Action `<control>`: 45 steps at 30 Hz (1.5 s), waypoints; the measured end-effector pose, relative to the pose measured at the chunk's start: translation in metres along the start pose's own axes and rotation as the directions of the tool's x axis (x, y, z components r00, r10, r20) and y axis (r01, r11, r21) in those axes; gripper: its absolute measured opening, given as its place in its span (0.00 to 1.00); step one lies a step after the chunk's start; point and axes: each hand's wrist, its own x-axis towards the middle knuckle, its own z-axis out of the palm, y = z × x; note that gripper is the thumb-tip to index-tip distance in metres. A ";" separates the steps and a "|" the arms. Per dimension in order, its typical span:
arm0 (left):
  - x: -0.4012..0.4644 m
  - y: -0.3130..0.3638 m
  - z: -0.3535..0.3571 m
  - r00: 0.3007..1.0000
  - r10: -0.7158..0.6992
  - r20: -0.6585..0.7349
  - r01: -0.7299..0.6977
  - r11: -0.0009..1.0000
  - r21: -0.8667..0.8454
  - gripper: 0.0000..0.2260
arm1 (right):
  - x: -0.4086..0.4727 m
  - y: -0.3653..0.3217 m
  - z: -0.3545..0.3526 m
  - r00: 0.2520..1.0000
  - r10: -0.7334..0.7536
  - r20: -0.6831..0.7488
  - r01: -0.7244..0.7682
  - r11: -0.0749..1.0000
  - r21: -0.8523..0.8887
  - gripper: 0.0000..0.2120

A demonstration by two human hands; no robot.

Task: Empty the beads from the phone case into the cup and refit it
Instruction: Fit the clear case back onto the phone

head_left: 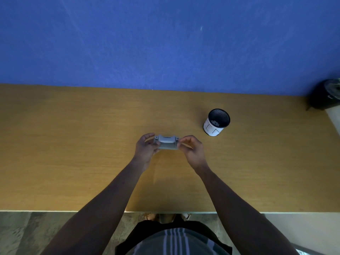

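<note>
Above table (73, 144): pale grey phone case (166, 142), fingers of left hand (146, 150) and right hand (192, 150) pinching its ends

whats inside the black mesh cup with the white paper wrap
A small pile of pale beads lies at the bottom of the black mesh cup with a white paper wrap. The near wall hides part of its floor, so more may lie there.

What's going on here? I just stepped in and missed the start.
A person stands at a wooden table and holds a small grey phone case just above it, the left hand gripping one end and the right hand pinching the other. A black mesh cup with a white wrap stands on the table to the right, apart from the hands, with a few small beads showing inside.
</note>
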 end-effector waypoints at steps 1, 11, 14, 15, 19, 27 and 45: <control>0.001 -0.001 0.000 1.000 0.006 0.006 -0.006 1.000 0.004 0.19 | 0.002 -0.002 0.002 0.998 0.050 -0.049 -0.051 0.998 -0.026 0.08; 0.020 0.000 0.007 0.999 0.041 0.010 -0.042 0.999 0.022 0.15 | 0.034 -0.015 0.007 0.929 0.366 0.048 -0.366 0.931 -0.017 0.15; 0.030 0.004 0.009 0.999 0.047 0.021 -0.048 0.997 0.066 0.13 | 0.047 -0.014 0.010 0.915 0.400 0.044 -0.401 0.916 0.023 0.15; 0.034 0.006 0.010 0.998 0.049 0.028 -0.051 0.995 0.085 0.12 | 0.051 -0.014 0.012 0.912 0.409 0.039 -0.411 0.911 0.046 0.16; 0.057 0.009 0.011 0.997 0.081 0.010 -0.080 0.960 0.270 0.13 | 0.067 -0.012 0.018 0.899 0.437 0.037 -0.438 0.890 0.126 0.17; 0.088 0.014 0.014 0.976 0.215 -0.043 -0.143 0.773 0.618 0.12 | 0.095 -0.007 0.029 0.884 0.467 0.014 -0.460 0.865 0.202 0.15; 0.100 0.016 0.008 0.940 0.341 0.023 -0.219 0.547 0.808 0.07 | 0.104 0.010 0.031 0.905 0.421 -0.064 -0.422 0.906 -0.006 0.16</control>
